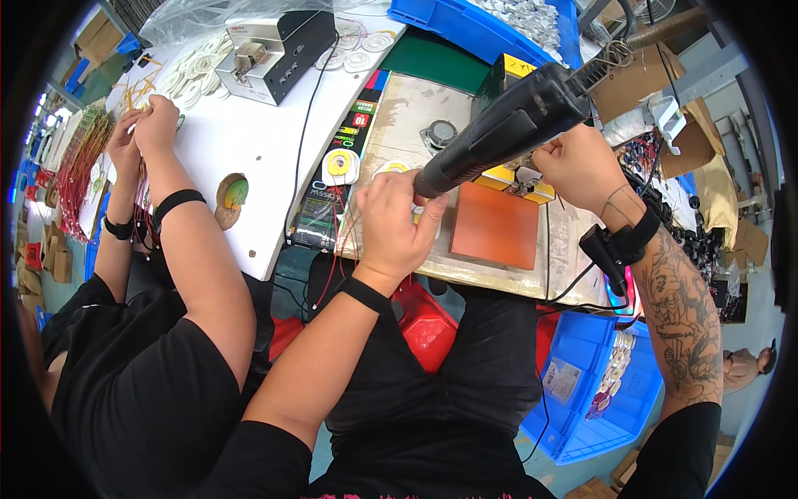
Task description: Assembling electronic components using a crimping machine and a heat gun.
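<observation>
My left hand (392, 226) is closed beneath the lower end of a thick black cylindrical tool (507, 121); what its fingers hold is hidden. Thin red wires (336, 270) trail down beside that wrist. White round parts with yellow centres (340, 167) lie just beyond the left hand. On the far side of the tool, my right hand (582, 170) has its fingers pinched together by a small metal fixture (527, 180) on a yellow block (497, 178). Whatever is in that pinch is too small to make out. An orange-brown square block (495, 226) sits between the hands, nearer me.
At the left, a co-worker's hands (150, 129) work at a white table (249, 158) bearing a metal box (274, 58) and white discs (195, 73). A blue bin (482, 33) stands at the back. Another blue crate (573, 399) sits low at right. A dark speaker-like disc (440, 133) rests on the bench.
</observation>
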The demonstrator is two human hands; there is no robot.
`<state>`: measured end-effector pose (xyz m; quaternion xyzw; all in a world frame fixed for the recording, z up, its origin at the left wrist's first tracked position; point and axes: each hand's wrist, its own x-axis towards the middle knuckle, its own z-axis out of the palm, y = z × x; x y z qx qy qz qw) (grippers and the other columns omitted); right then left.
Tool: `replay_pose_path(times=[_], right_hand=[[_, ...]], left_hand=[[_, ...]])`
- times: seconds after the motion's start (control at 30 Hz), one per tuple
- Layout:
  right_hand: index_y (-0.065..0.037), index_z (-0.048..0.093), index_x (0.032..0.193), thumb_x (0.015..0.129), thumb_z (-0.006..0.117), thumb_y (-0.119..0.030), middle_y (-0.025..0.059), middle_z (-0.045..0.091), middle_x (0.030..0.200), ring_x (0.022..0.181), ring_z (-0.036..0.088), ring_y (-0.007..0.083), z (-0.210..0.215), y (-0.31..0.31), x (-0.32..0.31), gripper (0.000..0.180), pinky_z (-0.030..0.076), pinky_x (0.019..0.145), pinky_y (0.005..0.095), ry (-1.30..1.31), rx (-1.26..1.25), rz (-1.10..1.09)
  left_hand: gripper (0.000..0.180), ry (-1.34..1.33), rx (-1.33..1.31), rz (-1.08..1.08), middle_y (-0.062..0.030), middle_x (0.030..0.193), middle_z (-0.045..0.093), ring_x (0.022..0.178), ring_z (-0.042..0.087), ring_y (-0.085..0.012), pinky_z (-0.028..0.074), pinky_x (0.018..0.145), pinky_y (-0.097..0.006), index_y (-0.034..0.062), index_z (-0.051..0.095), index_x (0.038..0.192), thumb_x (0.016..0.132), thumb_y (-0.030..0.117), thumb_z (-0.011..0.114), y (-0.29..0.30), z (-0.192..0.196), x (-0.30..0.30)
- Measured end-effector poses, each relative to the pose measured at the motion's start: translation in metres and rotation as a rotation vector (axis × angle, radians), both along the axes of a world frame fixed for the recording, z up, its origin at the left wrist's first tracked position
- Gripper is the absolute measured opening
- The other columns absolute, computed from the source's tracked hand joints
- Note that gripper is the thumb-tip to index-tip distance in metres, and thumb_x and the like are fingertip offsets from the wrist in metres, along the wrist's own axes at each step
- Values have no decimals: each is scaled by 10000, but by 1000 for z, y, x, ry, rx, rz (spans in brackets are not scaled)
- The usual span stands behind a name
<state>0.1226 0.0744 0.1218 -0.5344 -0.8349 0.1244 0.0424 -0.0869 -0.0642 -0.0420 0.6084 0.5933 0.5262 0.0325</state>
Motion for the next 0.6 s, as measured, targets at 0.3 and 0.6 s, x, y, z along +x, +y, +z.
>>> replay_pose_path(times=[0.3, 0.6], right_hand=[[9, 773, 851, 860, 696, -144, 243, 736, 805, 798, 747, 408, -3, 2, 3, 172, 603, 783, 459, -30, 37, 10], [13, 783, 873, 863, 704, -189, 254, 740, 824, 818, 753, 414, -4, -4, -7, 217, 606, 792, 472, -102, 97, 52]], left_hand=[[358, -13, 13, 9, -69, 908, 651, 910, 596, -308, 389, 852, -438, 35, 659, 1105, 1009, 372, 730, 0, 1, 1], [373, -9, 25, 11, -69, 900, 647, 905, 596, -307, 386, 844, -441, 27, 651, 1114, 1010, 378, 725, 0, -1, 0]])
